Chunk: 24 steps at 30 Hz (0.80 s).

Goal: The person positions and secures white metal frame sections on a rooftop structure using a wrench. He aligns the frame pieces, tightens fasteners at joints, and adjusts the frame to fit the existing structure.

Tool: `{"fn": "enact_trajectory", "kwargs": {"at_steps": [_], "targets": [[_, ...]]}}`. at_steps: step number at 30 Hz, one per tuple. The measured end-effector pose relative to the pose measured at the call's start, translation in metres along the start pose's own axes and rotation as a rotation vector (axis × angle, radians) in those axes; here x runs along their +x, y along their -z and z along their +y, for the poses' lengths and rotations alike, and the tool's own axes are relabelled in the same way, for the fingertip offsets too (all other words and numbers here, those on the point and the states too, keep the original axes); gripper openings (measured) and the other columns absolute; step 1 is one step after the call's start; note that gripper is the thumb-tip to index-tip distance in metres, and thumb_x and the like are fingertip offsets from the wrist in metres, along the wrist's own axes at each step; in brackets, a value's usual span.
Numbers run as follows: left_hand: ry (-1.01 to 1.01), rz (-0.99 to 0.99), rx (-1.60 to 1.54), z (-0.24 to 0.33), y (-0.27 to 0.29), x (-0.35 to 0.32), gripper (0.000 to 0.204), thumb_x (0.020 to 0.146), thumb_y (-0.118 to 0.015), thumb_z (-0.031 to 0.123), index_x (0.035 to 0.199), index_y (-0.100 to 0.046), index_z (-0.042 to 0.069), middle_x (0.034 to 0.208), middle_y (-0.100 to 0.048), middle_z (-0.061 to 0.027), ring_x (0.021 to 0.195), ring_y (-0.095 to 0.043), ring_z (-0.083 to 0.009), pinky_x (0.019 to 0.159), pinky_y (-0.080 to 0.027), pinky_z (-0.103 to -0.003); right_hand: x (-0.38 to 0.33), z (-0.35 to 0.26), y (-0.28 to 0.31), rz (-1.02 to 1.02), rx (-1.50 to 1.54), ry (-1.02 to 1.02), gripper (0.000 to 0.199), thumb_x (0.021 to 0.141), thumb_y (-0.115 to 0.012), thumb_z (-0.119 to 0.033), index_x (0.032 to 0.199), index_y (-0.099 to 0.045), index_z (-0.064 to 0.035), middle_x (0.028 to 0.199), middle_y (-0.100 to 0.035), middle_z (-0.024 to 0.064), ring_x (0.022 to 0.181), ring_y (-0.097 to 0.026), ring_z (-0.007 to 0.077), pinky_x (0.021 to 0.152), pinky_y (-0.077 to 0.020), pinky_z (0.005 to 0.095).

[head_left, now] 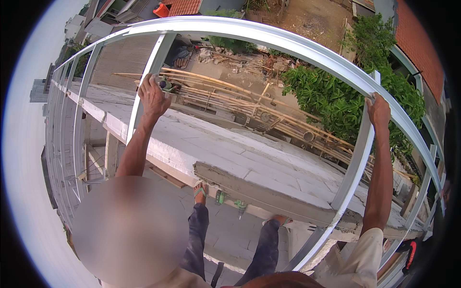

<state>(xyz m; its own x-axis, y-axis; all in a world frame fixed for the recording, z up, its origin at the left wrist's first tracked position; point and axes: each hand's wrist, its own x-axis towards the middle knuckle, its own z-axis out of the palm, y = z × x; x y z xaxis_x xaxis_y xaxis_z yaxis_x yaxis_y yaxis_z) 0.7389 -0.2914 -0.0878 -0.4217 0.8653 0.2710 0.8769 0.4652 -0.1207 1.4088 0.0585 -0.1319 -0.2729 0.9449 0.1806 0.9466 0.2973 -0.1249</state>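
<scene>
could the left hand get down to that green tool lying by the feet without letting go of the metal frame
Probably not. The left hand grips an upright of the metal frame at full stretch overhead, while the green tool lies far below on the slab beside the sandalled feet. Nothing blocks the way, but reaching it would mean releasing the frame and crouching.

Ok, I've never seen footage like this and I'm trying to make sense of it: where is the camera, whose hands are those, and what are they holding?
There is one view, from a fisheye camera worn on the person's head and looking down, so straight edges bend. The left hand grips the left upright of a light steel frame. The right hand grips the right upright. Their sandalled feet stand by a pale block wall top with a strip of grey mortar. Far below lie bamboo poles and green bushes. A blurred patch hides the lower left.
</scene>
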Motion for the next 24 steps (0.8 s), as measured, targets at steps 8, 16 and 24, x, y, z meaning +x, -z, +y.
{"fn": "enact_trajectory", "kwargs": {"at_steps": [8, 16, 24], "targets": [[0.229, -0.41, -0.169, -0.246, -0.033, -0.036, 0.065, 0.082, -0.081, 0.028, 0.126, -0.045, -0.003, 0.106, -0.071, -0.0329, 0.101, -0.07, -0.0523, 0.089, -0.057, -0.057, -0.008, -0.027, -0.019, 0.007, -0.061, 0.017, 0.044, 0.092, -0.08, -0.03, 0.128, -0.069, -0.0068, 0.116, -0.075, 0.0227, 0.11, -0.071, 0.0449, 0.094, -0.0554, 0.0517], [0.259, -0.31, -0.238, -0.276, -0.032, -0.031, 0.053, 0.083, -0.08, 0.023, 0.118, -0.047, 0.002, 0.096, -0.073, -0.0296, 0.093, -0.072, -0.0504, 0.082, -0.057, -0.057, -0.006, -0.136, 0.01, -0.19, -0.385, -0.139, 0.052, 0.093, -0.078, -0.042, 0.131, -0.069, -0.0078, 0.119, -0.074, 0.0197, 0.117, -0.068, 0.0408, 0.105, -0.0473, 0.0624], [0.347, -0.389, -0.284, -0.296, -0.018, -0.01, 0.053, 0.086, -0.082, 0.026, 0.122, -0.051, 0.001, 0.102, -0.073, -0.0301, 0.1, -0.071, -0.0499, 0.088, -0.056, -0.056, 0.0, -0.187, 0.013, -0.126, -0.495, -0.067, 0.05, 0.09, -0.08, -0.044, 0.122, -0.07, -0.0082, 0.116, -0.074, 0.0198, 0.11, -0.07, 0.043, 0.095, -0.0537, 0.0597]]}}
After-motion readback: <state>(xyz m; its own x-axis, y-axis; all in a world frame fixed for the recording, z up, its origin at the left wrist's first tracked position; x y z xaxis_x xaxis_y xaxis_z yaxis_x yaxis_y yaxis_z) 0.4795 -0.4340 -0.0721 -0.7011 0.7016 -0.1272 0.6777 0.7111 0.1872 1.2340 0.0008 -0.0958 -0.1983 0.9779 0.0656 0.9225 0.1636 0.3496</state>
